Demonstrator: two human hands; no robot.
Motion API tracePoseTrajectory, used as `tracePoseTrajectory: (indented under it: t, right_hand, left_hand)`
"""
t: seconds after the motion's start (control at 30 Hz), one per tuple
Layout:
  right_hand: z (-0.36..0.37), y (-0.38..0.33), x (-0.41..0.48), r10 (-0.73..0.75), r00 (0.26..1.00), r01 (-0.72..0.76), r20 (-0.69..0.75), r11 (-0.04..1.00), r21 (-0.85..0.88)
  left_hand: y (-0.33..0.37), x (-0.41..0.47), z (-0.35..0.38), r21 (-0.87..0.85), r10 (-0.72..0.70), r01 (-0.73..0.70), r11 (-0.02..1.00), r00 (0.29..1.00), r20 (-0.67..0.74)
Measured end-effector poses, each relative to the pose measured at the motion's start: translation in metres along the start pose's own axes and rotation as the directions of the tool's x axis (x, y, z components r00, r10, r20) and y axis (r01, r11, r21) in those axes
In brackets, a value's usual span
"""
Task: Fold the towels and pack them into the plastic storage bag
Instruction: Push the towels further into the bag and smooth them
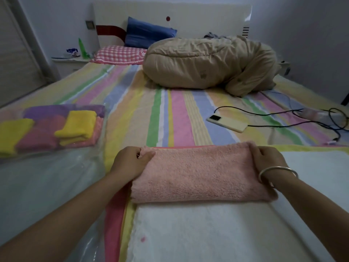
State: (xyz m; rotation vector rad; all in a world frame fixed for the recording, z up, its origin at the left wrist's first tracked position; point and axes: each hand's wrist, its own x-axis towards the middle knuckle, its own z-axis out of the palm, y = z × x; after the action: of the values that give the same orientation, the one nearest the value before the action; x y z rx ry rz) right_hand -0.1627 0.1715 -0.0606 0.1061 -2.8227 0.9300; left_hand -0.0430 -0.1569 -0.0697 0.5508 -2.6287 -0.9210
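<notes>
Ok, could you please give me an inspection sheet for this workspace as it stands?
Surface: striped bed sheet, flat; white towel spread at the near edge.
Job's things: pink towel folded across the white towel; plastic storage bag at left holds folded towels.
Clutter: phone, bundled beige quilt.
Hands: left hand and right hand each grip one end of the pink towel.
Cables: black cable runs from the phone to a tangle at right.
Surroundings: pillows, headboard, nightstand with green bottle.

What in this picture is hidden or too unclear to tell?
Head view:
- packed towels in the bag: count unclear; they overlap, left edge cuts them.
- white towel: cut by bottom edge, partly under pink towel.
- nightstand items: small and blurred.
</notes>
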Motion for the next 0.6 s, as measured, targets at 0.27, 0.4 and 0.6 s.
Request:
tracePoseTrajectory:
  t: [0.27, 0.4, 0.6]
  right_hand:
    - [0.001, 0.003, 0.003, 0.173, 0.982, -0.152, 0.073, 0.96, -0.236]
    - [-0.012, 0.005, -0.008, 0.22, 0.969, -0.162, 0.115, 0.91, -0.381]
    - [-0.033, -0.008, -0.027, 0.38, 0.84, -0.333, 0.388, 0.925, -0.185]
  left_hand:
    - [-0.002, 0.0, 0.004, 0.073, 0.023, -0.018, 0.997, 0.997, -0.075]
    - [0.019, -0.011, -0.009, 0.165, 0.122, -0.084, 0.983, 0.964, -0.237]
    - [0.107, -0.057, 0.02, 0.109, 0.406, -0.425, 0.899, 0.9, 0.157]
